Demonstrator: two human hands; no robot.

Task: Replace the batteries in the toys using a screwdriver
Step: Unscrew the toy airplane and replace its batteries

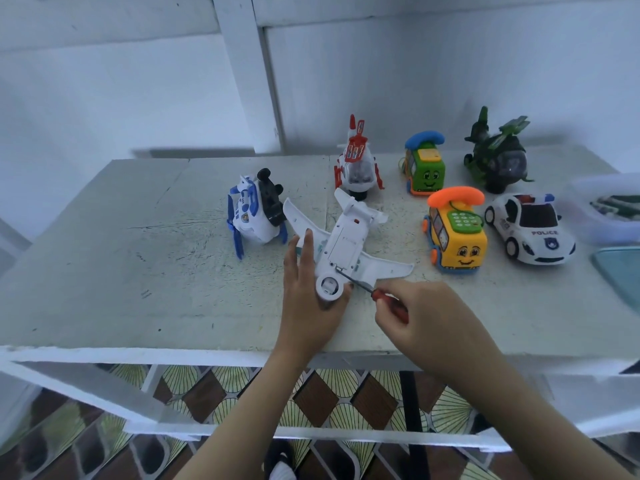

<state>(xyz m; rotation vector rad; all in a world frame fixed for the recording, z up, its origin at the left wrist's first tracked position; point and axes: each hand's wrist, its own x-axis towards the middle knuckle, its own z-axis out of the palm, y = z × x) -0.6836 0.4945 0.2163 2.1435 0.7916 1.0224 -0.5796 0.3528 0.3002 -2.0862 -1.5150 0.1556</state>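
Both grips closed: left hand (pixel 304 299) clasps the white plastic toy plane (pixel 346 237), right hand (pixel 426 320) pinches the red-handled screwdriver (pixel 380 295). Keep its tip square.

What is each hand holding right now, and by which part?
Right hand grips the screwdriver by its red handle. Left hand holds the upturned toy airplane at its nose end, fingers along the fuselage.
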